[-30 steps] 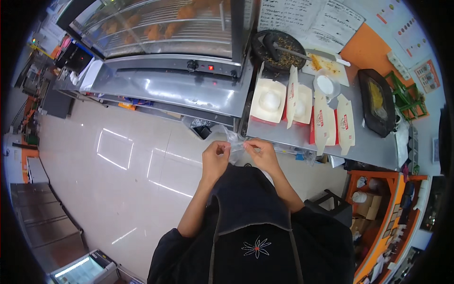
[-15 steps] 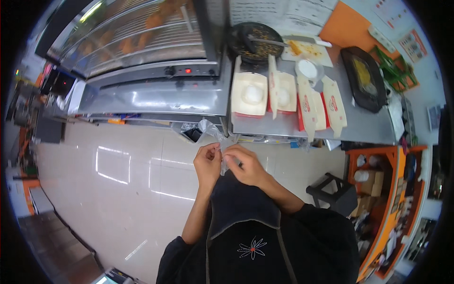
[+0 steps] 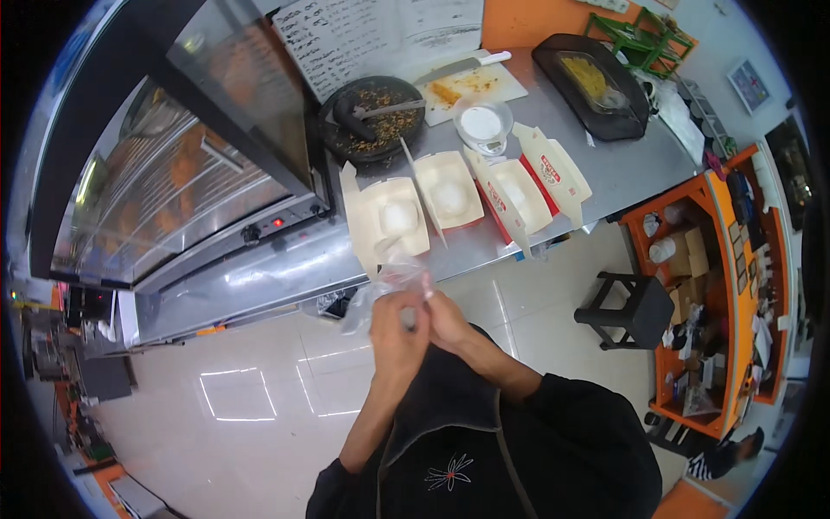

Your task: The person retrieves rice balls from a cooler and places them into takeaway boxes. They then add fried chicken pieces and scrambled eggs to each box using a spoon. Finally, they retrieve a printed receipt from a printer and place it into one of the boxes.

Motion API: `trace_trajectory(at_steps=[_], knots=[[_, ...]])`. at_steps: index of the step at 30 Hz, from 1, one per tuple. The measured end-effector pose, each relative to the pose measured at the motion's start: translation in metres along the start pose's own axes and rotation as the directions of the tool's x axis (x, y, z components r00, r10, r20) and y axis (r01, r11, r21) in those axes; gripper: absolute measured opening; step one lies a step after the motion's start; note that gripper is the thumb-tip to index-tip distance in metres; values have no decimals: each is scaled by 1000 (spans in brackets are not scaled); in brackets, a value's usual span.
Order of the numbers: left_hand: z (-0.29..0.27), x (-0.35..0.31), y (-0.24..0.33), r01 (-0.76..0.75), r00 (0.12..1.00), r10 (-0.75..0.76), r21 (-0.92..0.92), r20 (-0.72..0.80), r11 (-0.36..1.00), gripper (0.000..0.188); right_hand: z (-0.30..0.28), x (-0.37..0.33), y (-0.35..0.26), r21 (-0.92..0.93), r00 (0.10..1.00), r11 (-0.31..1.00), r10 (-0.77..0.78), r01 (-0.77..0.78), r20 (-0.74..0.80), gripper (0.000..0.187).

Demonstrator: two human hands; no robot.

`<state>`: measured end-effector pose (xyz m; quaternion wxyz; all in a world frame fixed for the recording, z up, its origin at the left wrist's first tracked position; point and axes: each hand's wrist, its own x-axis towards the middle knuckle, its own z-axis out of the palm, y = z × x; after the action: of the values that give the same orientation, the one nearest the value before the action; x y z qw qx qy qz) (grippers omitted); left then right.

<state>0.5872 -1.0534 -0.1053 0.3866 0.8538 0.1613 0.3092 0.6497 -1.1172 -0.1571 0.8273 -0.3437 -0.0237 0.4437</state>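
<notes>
Both hands worked the thin clear plastic bag [image 3: 386, 285] in front of my chest. Left hand [image 3: 396, 333] was closed around the bag's lower part, fingers curled, pinching the film. Right hand [image 3: 448, 318] pressed up against the left, fingertips nipping the film near the top; exact finger contact was partly hidden behind the left hand.

Head view only: the bag sat crumpled between my hands, its loose end trailing down-left, held off the steel counter [image 3: 596, 182] just short of its front edge. Nearest thing past it was the open cream cardboard box with a white rice mound [image 3: 396, 216], with three more open boxes [image 3: 506, 190] in a row to its right. Behind them were the dark stone mortar with pestle [image 3: 372, 117] and the small clear tub of white stuff [image 3: 482, 124]. The glass-fronted warming cabinet [image 3: 181, 173] stood left.

My read on the step: rubbing the bag's mouth apart. Next move would need the two film layers separated, thumbs sliding opposite ways, not a harder squeeze.
</notes>
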Motion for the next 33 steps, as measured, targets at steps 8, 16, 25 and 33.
trace_trajectory(at_steps=[8, 16, 25, 33], knots=[[100, 54, 64, 406, 638, 236, -580, 733, 706, 17, -46, -30, -147, -245, 563, 853, -495, 461, -662, 58], [194, 185, 51, 160, 800, 208, -534, 563, 830, 17, -135, -41, -259, -48, 707, 742, -654, 668, -268, 64], [292, 254, -81, -244, 143, -417, 441, 897, 864, 51, -225, 51, -358, -104, 931, 934, -352, 343, -95, 73], [281, 226, -75, -403, 219, -363, 423, 906, 812, 55, -280, 120, -335, -504, 975, 862, -161, 65, -151, 86]])
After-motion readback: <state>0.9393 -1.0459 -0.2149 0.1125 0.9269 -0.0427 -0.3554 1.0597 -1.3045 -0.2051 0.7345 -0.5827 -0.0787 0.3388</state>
